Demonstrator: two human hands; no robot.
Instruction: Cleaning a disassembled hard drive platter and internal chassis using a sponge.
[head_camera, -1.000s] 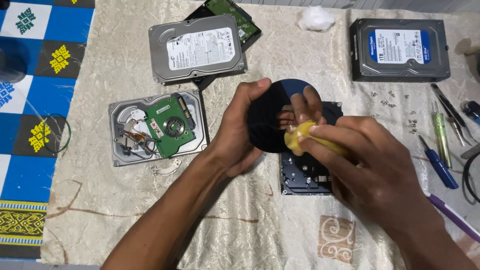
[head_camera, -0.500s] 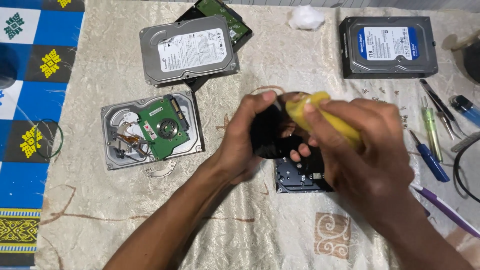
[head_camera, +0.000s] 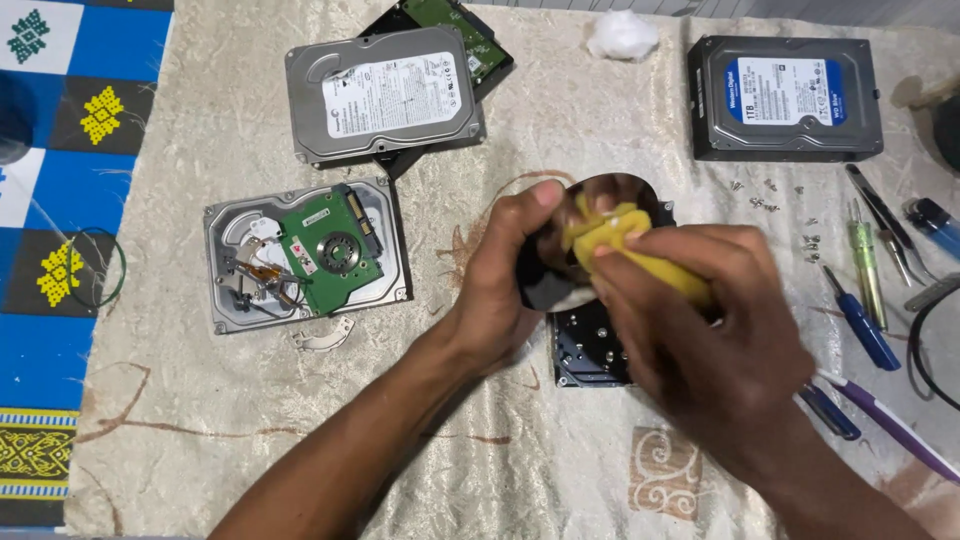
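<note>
My left hand (head_camera: 510, 275) grips the edge of a shiny round disk platter (head_camera: 560, 285), held just above an opened black drive case (head_camera: 590, 350). My right hand (head_camera: 700, 330) presses a yellow cloth (head_camera: 625, 240) against the platter's face; its fingers are closed around the cloth. The platter's surface mirrors my fingers, and most of it is hidden behind both hands.
An opened drive with a green circuit board (head_camera: 305, 255) lies left. A closed silver drive (head_camera: 385, 95) sits on another at the back, and a black drive (head_camera: 785, 95) at back right. Loose screws (head_camera: 770, 195), screwdrivers (head_camera: 860, 315), tweezers and a cotton wad (head_camera: 620, 35) lie right.
My right hand has rubbed the yellow cloth across the platter, from its lower right up to its top. My left hand has kept its hold on the platter.
</note>
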